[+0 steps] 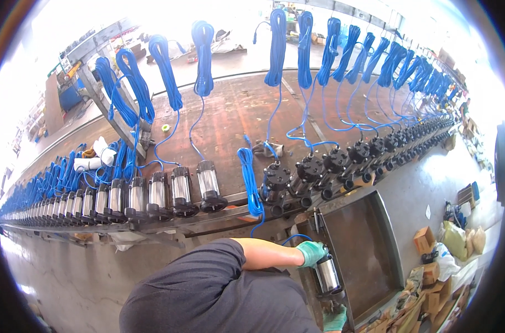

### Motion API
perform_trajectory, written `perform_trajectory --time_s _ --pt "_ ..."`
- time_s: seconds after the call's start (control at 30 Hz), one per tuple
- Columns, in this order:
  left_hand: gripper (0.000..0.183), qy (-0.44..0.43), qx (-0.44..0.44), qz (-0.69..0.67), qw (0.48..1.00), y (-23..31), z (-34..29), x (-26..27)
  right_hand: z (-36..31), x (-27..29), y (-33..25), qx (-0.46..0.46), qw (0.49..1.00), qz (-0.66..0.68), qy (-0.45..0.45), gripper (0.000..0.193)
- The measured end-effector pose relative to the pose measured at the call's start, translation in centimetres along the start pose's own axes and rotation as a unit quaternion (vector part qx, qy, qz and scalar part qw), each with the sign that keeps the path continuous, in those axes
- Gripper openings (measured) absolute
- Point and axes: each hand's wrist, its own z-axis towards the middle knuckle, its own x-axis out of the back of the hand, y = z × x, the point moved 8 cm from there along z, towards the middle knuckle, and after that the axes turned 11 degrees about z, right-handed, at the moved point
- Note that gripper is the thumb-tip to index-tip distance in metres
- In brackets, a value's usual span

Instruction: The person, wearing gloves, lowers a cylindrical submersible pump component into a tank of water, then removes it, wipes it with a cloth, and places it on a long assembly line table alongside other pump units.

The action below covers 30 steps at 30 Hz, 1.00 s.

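**Silver pump held lengthwise along the trough's left side**

The pump [327,275], a shiny metal barrel with black end pieces, lies along the left side of the metal trough [369,255]. It should handle as heavy and rigid. The polished barrel is likely slippery under gloves, so the black ends look the surer places to take hold, one hand at each. The blue cable [298,237] near its far end seems soft and bendy, a poor handle, and could snag on the trough's edge.

The green-gloved left hand [313,253] comes in from the trough's left, forearm stretched out, fingers curled over the pump's far end; that grip looks closed round the black piece. The right hand [334,319], also gloved, is at the pump's near end, by the trough's near left corner; much of it is hidden, so I cannot tell whether its grip is spread or pressed together. Beyond the trough, the worktop [235,133] carries a long row of similar pumps [209,180].
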Motion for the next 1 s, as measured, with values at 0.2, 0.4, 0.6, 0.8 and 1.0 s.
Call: perform_trajectory --time_s 0.2,0.4,0.6,0.8,1.0 --pt "0.059 0.015 -0.002 0.001 1.0 0.0 0.4 -0.7 -1.2 -1.4 -2.0 0.149 0.892 -0.423 -0.058 0.036" --pt "0.06 0.023 0.0 -0.004 1.0 0.0 0.5 -1.0 4.8 3.2 -3.7 0.332 0.664 -0.662 -0.1 0.023" --pt "0.06 0.011 0.007 -0.006 1.0 -0.3 -0.7 0.4 -0.3 -0.7 -1.3 0.16 0.974 -0.151 0.056 0.026" --pt "0.04 -0.005 -0.026 0.0 1.0 0.7 -0.3 1.8 0.8 8.6 -2.5 0.261 0.962 -0.075 0.029 0.024" --pt "0.037 0.028 -0.04 0.031 0.998 1.1 0.2 2.4 -6.1 12.1 -1.1 0.383 0.892 0.183 0.156 0.006"
